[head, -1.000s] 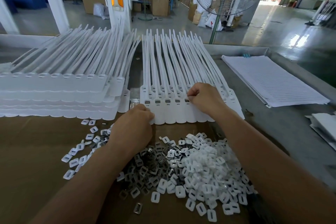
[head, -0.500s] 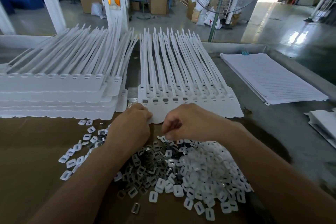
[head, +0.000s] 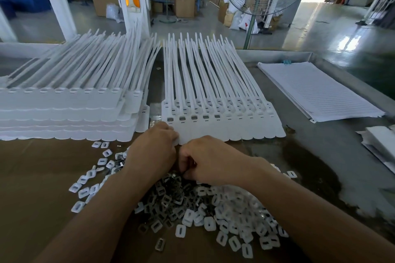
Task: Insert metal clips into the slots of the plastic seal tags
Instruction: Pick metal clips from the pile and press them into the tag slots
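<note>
L hand [head: 154, 149] has its fingers curled onto the near-left corner of the seal tags [head: 224, 126], gripping it; the tags lie mid worktop [head: 320, 156], strips pointing far. R hand [head: 210, 161] is just beside it, fingers curled down into the far edge of the metal clips [head: 168, 198] pile; can't tell if it pinches one. The five leftmost tag slots hold clips. The pile mixes w/ white plastic pieces [head: 235, 209] on brown cardboard [head: 32, 177], near side. Taller tag stack [head: 64, 113] at left; paper stack [head: 316, 89] at right.
</note>
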Demonstrator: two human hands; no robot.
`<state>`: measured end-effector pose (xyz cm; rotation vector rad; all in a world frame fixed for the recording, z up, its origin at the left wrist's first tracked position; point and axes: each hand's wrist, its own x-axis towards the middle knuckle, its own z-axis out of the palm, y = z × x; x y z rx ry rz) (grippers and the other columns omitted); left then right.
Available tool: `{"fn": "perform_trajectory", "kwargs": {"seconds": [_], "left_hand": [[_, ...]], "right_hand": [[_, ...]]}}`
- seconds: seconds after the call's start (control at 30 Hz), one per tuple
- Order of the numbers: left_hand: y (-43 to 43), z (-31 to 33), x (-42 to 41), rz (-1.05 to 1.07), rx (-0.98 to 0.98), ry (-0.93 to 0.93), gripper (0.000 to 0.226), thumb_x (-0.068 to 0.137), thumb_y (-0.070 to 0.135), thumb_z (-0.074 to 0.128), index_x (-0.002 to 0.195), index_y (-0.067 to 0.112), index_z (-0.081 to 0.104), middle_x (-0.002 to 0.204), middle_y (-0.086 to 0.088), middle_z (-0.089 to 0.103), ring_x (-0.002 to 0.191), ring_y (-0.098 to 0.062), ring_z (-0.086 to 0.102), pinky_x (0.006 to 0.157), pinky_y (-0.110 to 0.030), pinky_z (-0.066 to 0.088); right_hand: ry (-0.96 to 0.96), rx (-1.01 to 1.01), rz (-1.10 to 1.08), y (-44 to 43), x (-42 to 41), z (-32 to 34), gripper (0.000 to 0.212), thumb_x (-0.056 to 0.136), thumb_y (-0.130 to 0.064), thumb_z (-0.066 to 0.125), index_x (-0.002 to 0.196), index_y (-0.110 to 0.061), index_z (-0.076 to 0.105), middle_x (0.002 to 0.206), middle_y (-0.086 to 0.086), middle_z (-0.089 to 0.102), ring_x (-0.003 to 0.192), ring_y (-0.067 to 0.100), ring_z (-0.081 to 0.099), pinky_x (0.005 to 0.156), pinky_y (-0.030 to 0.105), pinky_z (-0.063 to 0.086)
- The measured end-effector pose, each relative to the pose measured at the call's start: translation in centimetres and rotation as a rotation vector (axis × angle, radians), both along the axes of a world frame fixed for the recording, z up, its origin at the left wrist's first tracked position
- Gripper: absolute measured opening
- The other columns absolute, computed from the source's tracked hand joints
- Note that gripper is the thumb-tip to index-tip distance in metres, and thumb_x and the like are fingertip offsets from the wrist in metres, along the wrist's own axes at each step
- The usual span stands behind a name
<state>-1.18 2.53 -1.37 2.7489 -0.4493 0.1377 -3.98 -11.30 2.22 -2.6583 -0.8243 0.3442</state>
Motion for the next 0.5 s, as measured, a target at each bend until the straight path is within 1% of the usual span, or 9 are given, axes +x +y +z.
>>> {"fn": "perform_trajectory", "kwargs": {"seconds": [0.1, 0.17, 0.2, 0.3, 0.37, 0.43, 0.47, 0.5], "left_hand": [[0.0, 0.1, -0.1, 0.029, -0.023, -0.014, 0.025, 0.084, 0.01, 0.051, 0.103, 0.015, 0.066, 0.11, 0.001, 0.056, 0.099, -0.013, 0.055, 0.084, -0.024, 0.045], [-0.1, 0.2, -0.2, 0.027, -0.032, -0.011, 0.021, 0.083, 0.01, 0.05, 0.095, 0.014, 0.067, 0.104, 0.001, 0.057, 0.095, -0.014, 0.056, 0.079, -0.025, 0.046], [-0.1, 0.1, -0.2, 0.025, -0.035, -0.014, 0.021, 0.084, 0.01, 0.049, 0.095, 0.014, 0.067, 0.103, 0.0, 0.057, 0.095, -0.015, 0.056, 0.079, -0.025, 0.045], [-0.2, 0.1, -0.4, 0.058, -0.064, -0.035, 0.03, 0.085, 0.008, 0.047, 0.106, 0.015, 0.067, 0.113, -0.001, 0.056, 0.099, -0.017, 0.056, 0.082, -0.026, 0.043], [-0.3, 0.1, -0.4, 0.067, -0.074, -0.056, 0.031, 0.086, 0.008, 0.046, 0.108, 0.014, 0.066, 0.117, -0.002, 0.056, 0.101, -0.018, 0.056, 0.084, -0.027, 0.042], [-0.3, -0.1, -0.3, 0.071, -0.079, -0.056, 0.031, 0.087, 0.007, 0.045, 0.108, 0.013, 0.066, 0.118, -0.002, 0.056, 0.102, -0.018, 0.056, 0.085, -0.026, 0.042], [-0.3, -0.1, -0.2, 0.075, -0.081, -0.053, 0.031, 0.087, 0.007, 0.044, 0.107, 0.013, 0.067, 0.118, -0.002, 0.056, 0.102, -0.018, 0.056, 0.085, -0.026, 0.042], [-0.3, -0.2, -0.2, 0.077, -0.083, -0.051, 0.03, 0.088, 0.006, 0.044, 0.106, 0.012, 0.067, 0.117, -0.002, 0.057, 0.102, -0.018, 0.056, 0.084, -0.026, 0.042]], "right_hand": [[0.025, 0.049, -0.014, -0.1, 0.1, -0.1, 0.008, 0.085, -0.012, 0.06, 0.092, -0.015, 0.062, 0.095, -0.003, 0.062, 0.084, 0.01, 0.05, 0.072, 0.022, 0.04], [0.043, 0.088, -0.026, -0.3, 0.2, 0.1, 0.007, 0.085, -0.01, 0.06, 0.089, -0.016, 0.06, 0.087, -0.007, 0.057, 0.08, 0.006, 0.048, 0.068, 0.02, 0.04], [0.046, 0.107, -0.035, -0.5, 0.3, 0.2, 0.008, 0.085, -0.01, 0.06, 0.087, -0.018, 0.059, 0.083, -0.01, 0.054, 0.078, 0.006, 0.048, 0.066, 0.019, 0.041], [0.037, 0.172, -0.106, -1.3, 0.8, 0.6, 0.012, 0.085, -0.011, 0.061, 0.082, -0.022, 0.057, 0.073, -0.017, 0.051, 0.072, 0.002, 0.05, 0.065, 0.014, 0.042], [0.042, 0.249, -0.176, -2.2, 1.4, 1.0, 0.014, 0.085, -0.01, 0.062, 0.08, -0.023, 0.06, 0.072, -0.019, 0.053, 0.068, -0.006, 0.053, 0.062, 0.005, 0.042], [0.053, 0.322, -0.251, -3.3, 2.3, 1.2, 0.02, 0.085, -0.008, 0.062, 0.076, -0.026, 0.061, 0.07, -0.02, 0.057, 0.064, -0.016, 0.053, 0.059, -0.001, 0.038], [0.045, 0.342, -0.292, -3.9, 2.8, 1.1, 0.021, 0.085, -0.009, 0.062, 0.075, -0.028, 0.061, 0.071, -0.02, 0.058, 0.063, -0.017, 0.053, 0.057, -0.001, 0.038], [0.026, 0.357, -0.336, -4.4, 3.4, 1.0, 0.02, 0.086, -0.01, 0.062, 0.077, -0.028, 0.062, 0.073, -0.02, 0.058, 0.064, -0.014, 0.054, 0.057, 0.001, 0.039]]}}
